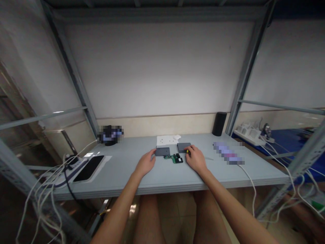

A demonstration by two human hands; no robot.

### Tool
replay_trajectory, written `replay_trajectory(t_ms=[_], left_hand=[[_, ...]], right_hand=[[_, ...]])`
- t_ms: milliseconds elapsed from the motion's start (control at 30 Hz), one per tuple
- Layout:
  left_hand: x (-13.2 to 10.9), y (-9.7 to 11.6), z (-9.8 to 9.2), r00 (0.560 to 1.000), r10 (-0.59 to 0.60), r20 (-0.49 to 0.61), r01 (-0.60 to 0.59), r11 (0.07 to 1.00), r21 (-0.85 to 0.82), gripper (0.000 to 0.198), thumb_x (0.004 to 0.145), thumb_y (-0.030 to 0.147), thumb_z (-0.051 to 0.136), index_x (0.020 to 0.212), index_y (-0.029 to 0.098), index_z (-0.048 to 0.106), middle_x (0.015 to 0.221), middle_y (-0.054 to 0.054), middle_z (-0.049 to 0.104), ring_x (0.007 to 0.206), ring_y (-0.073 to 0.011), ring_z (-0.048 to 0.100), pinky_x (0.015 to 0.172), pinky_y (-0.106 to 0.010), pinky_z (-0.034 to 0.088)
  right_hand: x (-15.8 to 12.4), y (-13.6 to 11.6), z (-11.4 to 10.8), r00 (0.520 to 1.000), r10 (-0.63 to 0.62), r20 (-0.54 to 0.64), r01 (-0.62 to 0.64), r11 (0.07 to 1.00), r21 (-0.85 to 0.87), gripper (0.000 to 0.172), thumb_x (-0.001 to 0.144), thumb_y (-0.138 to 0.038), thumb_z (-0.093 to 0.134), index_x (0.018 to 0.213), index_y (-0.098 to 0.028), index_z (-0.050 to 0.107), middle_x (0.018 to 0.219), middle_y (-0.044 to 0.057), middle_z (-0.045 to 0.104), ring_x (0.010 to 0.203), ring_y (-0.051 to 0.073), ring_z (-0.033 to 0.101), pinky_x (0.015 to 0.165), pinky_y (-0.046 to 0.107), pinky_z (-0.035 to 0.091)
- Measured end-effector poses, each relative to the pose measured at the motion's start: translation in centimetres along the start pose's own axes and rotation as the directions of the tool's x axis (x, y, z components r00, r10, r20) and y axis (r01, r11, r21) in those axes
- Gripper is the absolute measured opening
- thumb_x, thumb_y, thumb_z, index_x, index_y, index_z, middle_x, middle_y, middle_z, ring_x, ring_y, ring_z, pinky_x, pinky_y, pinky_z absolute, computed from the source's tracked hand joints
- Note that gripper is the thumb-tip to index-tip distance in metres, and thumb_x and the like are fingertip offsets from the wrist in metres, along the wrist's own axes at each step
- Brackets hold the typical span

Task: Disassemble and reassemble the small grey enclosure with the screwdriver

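My left hand [145, 164] rests on the grey table [127, 169], its fingertips touching the left edge of a dark grey flat case half [163, 151]. My right hand [195, 159] lies beside a second dark grey case half [183, 146] and is closed round a small tool with a yellow tip [188, 151]. Between the hands lies a green circuit board [174, 158] with dark parts on it. A white sheet [167, 139] lies behind the case halves.
A black cylinder [219, 123] stands at the back right. A black phone [88, 167] lies on a white pad at the left, near a power strip [72, 163] with several white cables. A white cable [250, 179] hangs off the front right edge. Metal frame posts [240, 91] flank the table.
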State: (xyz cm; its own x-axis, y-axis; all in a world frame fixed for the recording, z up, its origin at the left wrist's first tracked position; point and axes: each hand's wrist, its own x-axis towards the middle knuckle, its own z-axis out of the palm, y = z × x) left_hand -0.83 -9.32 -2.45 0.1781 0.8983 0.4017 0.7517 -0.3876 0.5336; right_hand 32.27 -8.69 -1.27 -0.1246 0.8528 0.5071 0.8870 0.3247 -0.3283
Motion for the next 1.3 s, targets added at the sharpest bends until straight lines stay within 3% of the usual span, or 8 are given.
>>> replay_trajectory(t_ms=[1300], left_hand=[[-0.09, 0.43, -0.15, 1.000, 0.005, -0.002, -0.005, 1.000, 0.014, 0.051, 0.104, 0.020, 0.053, 0.154, 0.019, 0.062, 0.153, -0.014, 0.070, 0.138, -0.0294, 0.069, 0.126, -0.047, 0.048]], right_hand=[[0.00, 0.17, -0.21, 1.000, -0.008, 0.009, 0.008, 0.999, 0.033, 0.033, 0.098, -0.013, 0.056, 0.124, -0.020, 0.075, 0.132, 0.012, 0.074, 0.119, 0.028, 0.068, 0.107, 0.037, 0.047]])
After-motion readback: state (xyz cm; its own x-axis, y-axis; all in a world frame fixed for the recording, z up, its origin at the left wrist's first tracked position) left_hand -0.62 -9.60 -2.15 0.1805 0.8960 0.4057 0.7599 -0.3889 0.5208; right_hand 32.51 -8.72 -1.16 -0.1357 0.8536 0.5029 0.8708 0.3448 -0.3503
